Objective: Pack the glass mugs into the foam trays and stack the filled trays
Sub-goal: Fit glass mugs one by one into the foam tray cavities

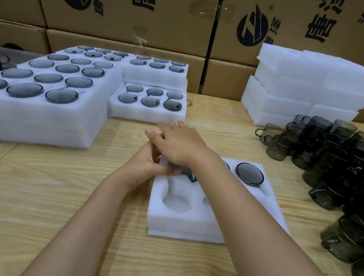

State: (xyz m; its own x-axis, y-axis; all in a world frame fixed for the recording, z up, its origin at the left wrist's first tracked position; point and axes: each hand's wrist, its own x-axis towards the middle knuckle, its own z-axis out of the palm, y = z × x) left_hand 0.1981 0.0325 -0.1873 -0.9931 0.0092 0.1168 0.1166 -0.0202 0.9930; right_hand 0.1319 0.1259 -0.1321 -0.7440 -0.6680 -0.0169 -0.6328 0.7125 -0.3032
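While both hands crowd the tray's 11 o'clock corner, mug [187, 173]: dark smoked glass, mostly hidden between the hands, at or just over that far-left pocket; can't tell if it's fully down.
left hand [148, 165]: fingers curled round the mug from the 9 o'clock side, a closed hold.
right hand [180, 142]: crosses in from 4 o'clock, fingers straight, palm down over the mug and the other hand; grasps nothing itself.
foam tray [189, 225]: centre of the table [68, 193], soft white foam; empty pocket [177, 203] at 7 o'clock, seated mug [249, 174] base-up at 1 o'clock; pockets under the right forearm are hidden.
handling: glass looks rigid, smooth, probably slippery and chip-prone, with moderate heft; best taken round the body or by the handle. The foam gives and likely drags, so press straight down.
loose mugs [336, 169]: piled at 3 o'clock, touching one another, easy to knock.
filled stacks [38, 117]: 9 to 11 o'clock, base-up mugs in every pocket visible.
blank foam [306, 90]: stacked at 1 o'clock, before the boxes [131, 18].
edges: tray stands apart from every stack; table's near edge out of view.
room: bare wood from 6 to 8 o'clock; tight at 3 o'clock, so the right elbow needs care.
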